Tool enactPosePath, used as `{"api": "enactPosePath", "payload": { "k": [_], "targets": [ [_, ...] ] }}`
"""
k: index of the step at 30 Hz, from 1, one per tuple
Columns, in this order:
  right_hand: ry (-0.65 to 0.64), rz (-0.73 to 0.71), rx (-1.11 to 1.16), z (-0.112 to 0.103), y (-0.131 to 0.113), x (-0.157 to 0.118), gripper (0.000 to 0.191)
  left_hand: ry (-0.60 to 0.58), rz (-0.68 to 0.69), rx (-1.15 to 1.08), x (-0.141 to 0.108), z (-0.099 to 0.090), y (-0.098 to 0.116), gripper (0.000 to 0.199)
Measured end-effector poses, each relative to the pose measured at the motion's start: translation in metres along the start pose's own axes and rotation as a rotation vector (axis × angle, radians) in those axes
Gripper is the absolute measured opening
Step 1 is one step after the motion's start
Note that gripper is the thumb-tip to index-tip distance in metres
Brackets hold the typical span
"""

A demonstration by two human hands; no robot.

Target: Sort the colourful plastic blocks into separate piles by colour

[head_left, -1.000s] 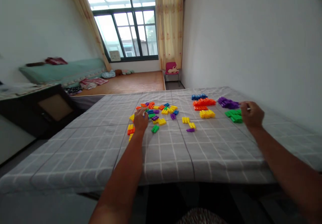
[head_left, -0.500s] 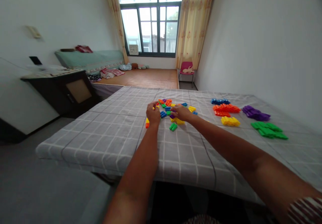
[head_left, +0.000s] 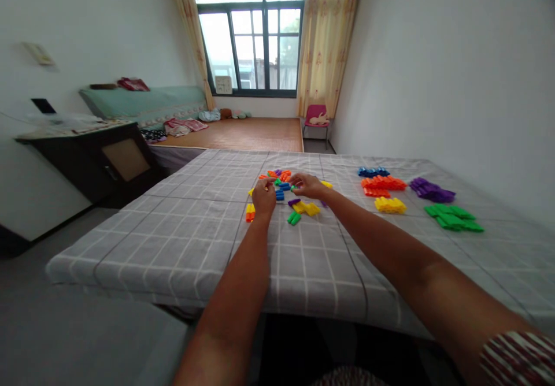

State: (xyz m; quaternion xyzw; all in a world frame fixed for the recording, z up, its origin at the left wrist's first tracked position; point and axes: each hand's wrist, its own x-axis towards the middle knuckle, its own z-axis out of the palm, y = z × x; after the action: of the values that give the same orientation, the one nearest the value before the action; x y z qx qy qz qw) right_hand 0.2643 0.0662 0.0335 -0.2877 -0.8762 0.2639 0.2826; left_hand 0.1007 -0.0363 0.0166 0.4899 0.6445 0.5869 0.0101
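Small coloured plastic pieces, apparently joined tubes, lie in a loose pile on the checked cloth. My left hand (head_left: 263, 197) is at the pile's left side, its fingers curled inward; what they hold, if anything, is hidden. Blue pieces (head_left: 280, 195) lie just right of it, and a yellow and orange pair (head_left: 250, 212) lies below it. My right hand (head_left: 309, 186) is over the pile's right side, fingertips closed on a small green piece (head_left: 294, 189). Nearer me are a yellow cluster (head_left: 307, 208) and a green piece (head_left: 293, 218). Orange pieces (head_left: 285, 175) sit at the back.
Colour groups stand to the right: blue (head_left: 373, 172), orange (head_left: 383, 185), yellow (head_left: 390, 205), purple (head_left: 432, 190) and green (head_left: 453, 218). The cloth-covered table (head_left: 165, 241) ends near my body. A dark cabinet (head_left: 125, 155) is at left, a pink chair (head_left: 316, 117) beyond the table.
My right hand has moved back and slightly left, uncovering the yellow and purple pieces in front of it. My left hand remains beside the pile. The whole view has shifted slightly.
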Motion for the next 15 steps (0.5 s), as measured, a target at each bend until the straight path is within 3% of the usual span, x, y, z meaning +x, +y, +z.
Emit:
{"api": "enactPosePath", "payload": {
  "k": [3,6,11,15],
  "targets": [
    [0.039,-0.01,0.174,-0.026,0.003,-0.033,0.036,-0.033,0.031,0.029,-0.001,-0.002,0.003,0.028],
    [0.1,0.036,0.209,-0.062,0.015,-0.075,0.037,-0.066,0.067,0.07,-0.003,-0.004,0.006,0.029],
    [0.433,0.157,0.061,-0.149,0.066,-0.154,0.038,-0.134,0.122,0.158,-0.002,-0.001,0.007,0.028],
    [0.72,0.375,-0.066,-0.226,0.122,-0.231,0.039,-0.19,0.24,0.225,-0.002,0.003,0.008,0.028]
  ]
}}
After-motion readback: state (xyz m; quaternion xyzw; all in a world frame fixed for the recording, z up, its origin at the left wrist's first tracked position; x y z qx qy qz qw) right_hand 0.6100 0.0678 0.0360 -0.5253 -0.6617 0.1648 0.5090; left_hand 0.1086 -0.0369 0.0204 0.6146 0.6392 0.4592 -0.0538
